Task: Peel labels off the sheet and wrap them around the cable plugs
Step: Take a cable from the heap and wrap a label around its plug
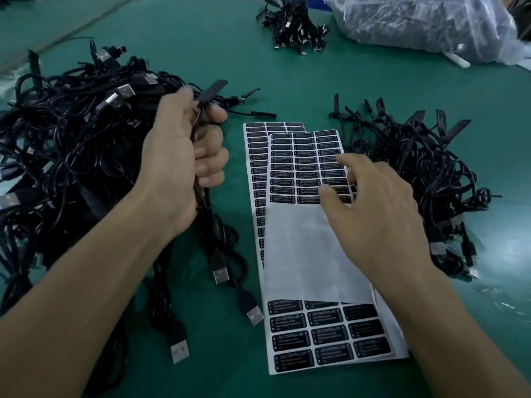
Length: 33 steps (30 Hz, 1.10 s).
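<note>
Black labels (307, 165) remain only on the top sheet's (301, 254) far rows, at the right hand's (373, 214) spread, empty fingertips — roughly half peeled — while the left hand (184, 156) grips a cable bunch (207, 219), plug (211, 90) poking above it, with the big pile (71, 145) to its left likely unlabelled.

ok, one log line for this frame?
left hand: grips bundle of thin black cables | right hand: reaches onto black labels on top white label sheet | sheet: middle rows bare
</note>
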{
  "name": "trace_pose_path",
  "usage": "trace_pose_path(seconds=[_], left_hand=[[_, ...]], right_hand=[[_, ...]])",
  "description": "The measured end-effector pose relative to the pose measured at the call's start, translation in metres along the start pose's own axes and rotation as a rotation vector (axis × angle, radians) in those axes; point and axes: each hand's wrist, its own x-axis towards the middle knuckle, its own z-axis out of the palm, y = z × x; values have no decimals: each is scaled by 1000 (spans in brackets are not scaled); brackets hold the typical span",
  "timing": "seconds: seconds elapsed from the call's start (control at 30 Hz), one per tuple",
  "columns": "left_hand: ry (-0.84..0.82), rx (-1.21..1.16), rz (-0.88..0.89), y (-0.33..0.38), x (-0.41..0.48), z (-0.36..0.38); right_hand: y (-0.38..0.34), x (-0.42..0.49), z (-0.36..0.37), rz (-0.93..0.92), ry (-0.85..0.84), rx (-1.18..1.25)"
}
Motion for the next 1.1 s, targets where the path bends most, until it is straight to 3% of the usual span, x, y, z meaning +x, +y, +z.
trace_pose_path(seconds=[0.17,0.43,0.57,0.8,0.97,1.1], left_hand=[[-91,185,81,-4,1,-1],[-132,475,194,-13,-3,6],[-203,608,179,-17,-6,7],[-229,694,251,-24,-7,7],[-314,869,380,-28,-14,7],[-367,1051,304,-32,-16,10]], right_hand=[[-5,-4,-1,58,-102,-67],[0,2,-4,52,-91,-19],[-1,1,-4,64,-176,-76],[0,2,-1,43,-168,101],[-3,2,3,36,-238,-132],[-5,1,2,1,-250,-35]])
